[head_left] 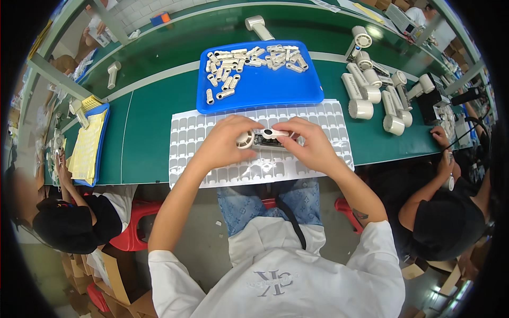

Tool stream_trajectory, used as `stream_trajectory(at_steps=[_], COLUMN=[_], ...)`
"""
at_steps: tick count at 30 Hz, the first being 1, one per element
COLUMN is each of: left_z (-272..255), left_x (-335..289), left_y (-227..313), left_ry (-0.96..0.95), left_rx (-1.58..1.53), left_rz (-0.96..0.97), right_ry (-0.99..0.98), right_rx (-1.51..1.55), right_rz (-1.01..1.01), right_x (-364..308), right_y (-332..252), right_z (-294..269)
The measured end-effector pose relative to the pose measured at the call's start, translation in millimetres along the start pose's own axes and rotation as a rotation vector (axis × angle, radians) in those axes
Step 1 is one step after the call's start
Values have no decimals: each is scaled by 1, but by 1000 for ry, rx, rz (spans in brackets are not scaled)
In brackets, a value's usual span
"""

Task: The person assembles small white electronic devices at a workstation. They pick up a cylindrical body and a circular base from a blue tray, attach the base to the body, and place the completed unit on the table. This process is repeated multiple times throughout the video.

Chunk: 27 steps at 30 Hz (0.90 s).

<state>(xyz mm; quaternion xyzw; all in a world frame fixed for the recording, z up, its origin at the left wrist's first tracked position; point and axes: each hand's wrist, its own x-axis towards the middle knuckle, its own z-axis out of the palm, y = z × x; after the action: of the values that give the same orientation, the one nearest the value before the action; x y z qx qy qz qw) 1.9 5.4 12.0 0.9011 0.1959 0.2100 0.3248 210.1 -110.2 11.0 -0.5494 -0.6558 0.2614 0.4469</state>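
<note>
Over the sheet of grey stickers (233,175), a white handheld fan (245,140) lies on its side with its handle opened, showing dark inner parts. My left hand (225,142) is closed around its round head, thumb and fingers on either side. With my right hand (310,143) I pinch a small white oblong cover (272,133) with a dark oval spot, right over the open handle. Whether the cover touches the handle is hard to see. Just beyond my hands, a blue tray (254,98) holds many similar white pieces (228,64).
Several white fans (361,108) lie in a group on the green table (148,132) at the right, beside a black device (432,100). Another fan (259,26) lies behind the tray. Yellow sheets (87,143) rest at the left. Co-workers sit on both sides.
</note>
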Motion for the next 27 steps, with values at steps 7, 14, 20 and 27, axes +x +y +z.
stream_trajectory(at_steps=[7, 14, 20, 27], left_z=[11, 34, 36, 40], left_x=[8, 14, 14, 12], left_y=[1, -4, -7, -9], left_ry=[64, 196, 210, 223], left_rx=[40, 6, 35, 26], left_rz=[3, 1, 53, 56], right_ry=[62, 26, -11, 34], right_rx=[-152, -286, -282, -406], right_rz=[-23, -35, 30, -65], right_x=[-3, 5, 7, 2], right_y=[-4, 14, 9, 9], right_z=[0, -5, -6, 1])
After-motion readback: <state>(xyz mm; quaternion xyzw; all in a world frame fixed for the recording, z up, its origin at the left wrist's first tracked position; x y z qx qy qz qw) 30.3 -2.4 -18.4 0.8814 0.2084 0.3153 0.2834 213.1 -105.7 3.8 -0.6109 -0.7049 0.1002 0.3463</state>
